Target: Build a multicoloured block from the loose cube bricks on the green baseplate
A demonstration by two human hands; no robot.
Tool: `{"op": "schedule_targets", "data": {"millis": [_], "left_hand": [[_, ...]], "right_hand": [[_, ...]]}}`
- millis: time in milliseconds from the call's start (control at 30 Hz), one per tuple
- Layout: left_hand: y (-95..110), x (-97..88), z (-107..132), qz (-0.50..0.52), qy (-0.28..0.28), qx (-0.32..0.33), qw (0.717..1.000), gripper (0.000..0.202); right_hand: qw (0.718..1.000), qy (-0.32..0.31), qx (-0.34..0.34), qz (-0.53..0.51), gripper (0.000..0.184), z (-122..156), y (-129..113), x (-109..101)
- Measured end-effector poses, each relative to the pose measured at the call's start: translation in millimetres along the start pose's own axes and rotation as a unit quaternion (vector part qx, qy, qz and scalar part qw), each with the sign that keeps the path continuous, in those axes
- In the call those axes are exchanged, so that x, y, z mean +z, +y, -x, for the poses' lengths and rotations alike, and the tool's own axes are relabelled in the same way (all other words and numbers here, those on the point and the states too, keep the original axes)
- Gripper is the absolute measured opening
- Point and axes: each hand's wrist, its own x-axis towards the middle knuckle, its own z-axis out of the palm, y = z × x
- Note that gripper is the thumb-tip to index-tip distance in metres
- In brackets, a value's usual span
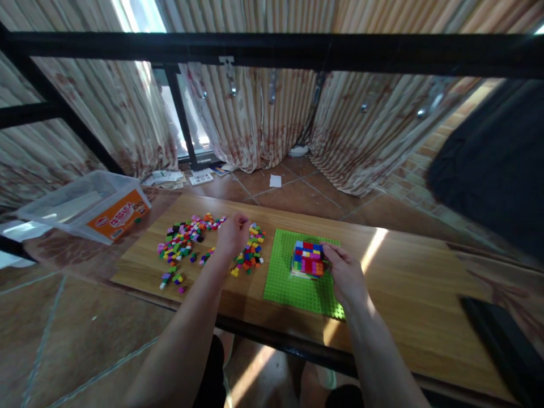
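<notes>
A square block built of multicoloured toy bricks [309, 258] sits on the studded green baseplate [278, 283]. At its right side is my right hand [345, 271], with thumb and fingers closed against the edge of the block. My left hand [232, 238] is above the spread of loose toy bricks [181, 243] on the left part of the table. Its fingers are curled together, and whatever they hold is hidden or too small to make out.
The wooden table [408, 294] carries everything. A clear plastic bin [85, 207] with an orange label stands at its left end. A dark flat object [497, 340] lies at the right. A black metal bar [272, 51] and curtains [263, 119] are beyond the table.
</notes>
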Motion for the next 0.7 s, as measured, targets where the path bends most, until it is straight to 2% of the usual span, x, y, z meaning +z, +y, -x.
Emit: {"op": "schedule_targets", "data": {"millis": [67, 133, 267, 367, 467, 700], "left_hand": [[13, 4.7, 7, 0.125, -0.014, 0.006, 0.992, 0.006], [29, 12.1, 18, 0.238, -0.066, 0.011, 0.969, 0.008], [55, 29.2, 46, 0.331, -0.16, 0.055, 0.928, 0.009], [65, 39.4, 58, 0.347, -0.196, 0.071, 0.914, 0.009], [68, 44.5, 61, 0.347, -0.19, 0.084, 0.915, 0.007], [72, 43.5, 62, 0.256, -0.148, 0.148, 0.944, 0.009]], "right_hand": [[1.0, 0.009, -0.007, 0.0, 0.032, 0, -1, 1], [1.0, 0.01, -0.011, 0.001, 0.033, 0, -2, 2], [1.0, 0.012, -0.018, 0.007, 0.034, 0, -4, 3], [0.999, 0.021, -0.029, 0.022, 0.033, 0, -7, 1], [0.999, 0.024, -0.029, 0.032, 0.032, -1, -11, -2], [0.997, 0.034, -0.038, 0.049, 0.036, 2, -17, -9]]}}
